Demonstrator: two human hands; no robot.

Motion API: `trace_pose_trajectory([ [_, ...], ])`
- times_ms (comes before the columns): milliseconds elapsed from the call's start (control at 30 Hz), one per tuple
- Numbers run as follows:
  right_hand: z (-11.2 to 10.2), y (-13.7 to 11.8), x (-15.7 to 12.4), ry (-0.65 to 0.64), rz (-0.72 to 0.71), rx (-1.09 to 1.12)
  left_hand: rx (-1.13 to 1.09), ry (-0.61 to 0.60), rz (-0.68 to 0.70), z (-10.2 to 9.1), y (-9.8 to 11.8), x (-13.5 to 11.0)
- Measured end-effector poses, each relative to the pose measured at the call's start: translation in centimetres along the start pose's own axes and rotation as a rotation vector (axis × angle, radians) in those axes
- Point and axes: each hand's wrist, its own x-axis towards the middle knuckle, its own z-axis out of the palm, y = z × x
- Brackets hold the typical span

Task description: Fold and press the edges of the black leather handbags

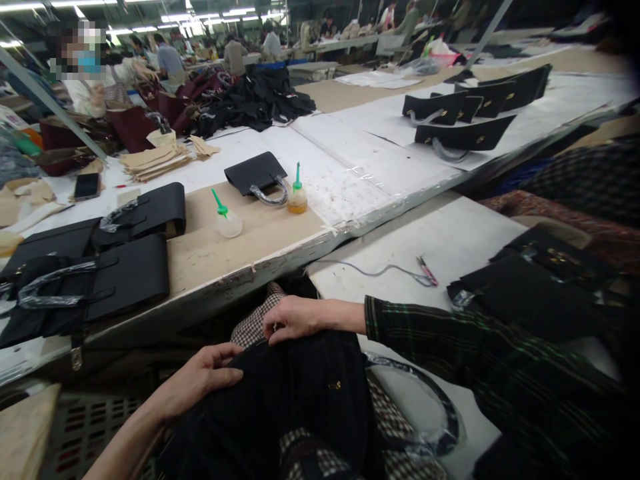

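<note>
A black handbag (300, 393) lies across my lap, with a small gold fitting on its side and a plastic-wrapped handle (447, 410) out to the right. My left hand (205, 373) grips the bag's upper left edge, thumb on the near side and fingers partly hidden behind it. Farther along the same edge, my right hand (295, 319) is closed with fingers curled and thumb pressed against the material. Whether it also pinches something small there, I cannot make out. Checked cloth (257, 317) shows behind and below the bag.
Black bags (133, 273) lie on the long table at left, near two green-tipped glue bottles (229, 225) and a smaller bag (257, 175). Black bag pieces (465, 133) stand at far right. Pink-handled snips (427, 272) and a cord rest on the side table. People work behind.
</note>
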Motion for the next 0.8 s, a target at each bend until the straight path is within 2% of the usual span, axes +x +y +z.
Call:
trace_pose_trajectory([
  [167, 0.1, -0.8, 0.4, -0.004, 0.046, -0.228, 0.006, 0.012, -0.003, 0.7, 0.5, -0.1],
  [300, 0.3, -0.9, 0.6, -0.019, 0.065, -0.282, 0.004, 0.009, -0.010, 0.8, 0.5, 0.0],
  [467, 0.7, -0.3, 0.5, -0.035, 0.010, -0.204, 0.002, 0.005, -0.009, 0.6, 0.4, 0.2],
  [600, 0.9, 0.3, 0.2, 0.018, -0.023, -0.070, -0.006, -0.004, -0.014, 0.6, 0.4, 0.2],
  [800, 1.1, 0.4, -0.2, 0.072, 0.016, 0.051, 0.017, 0.010, -0.029, 0.8, 0.7, 0.1],
])
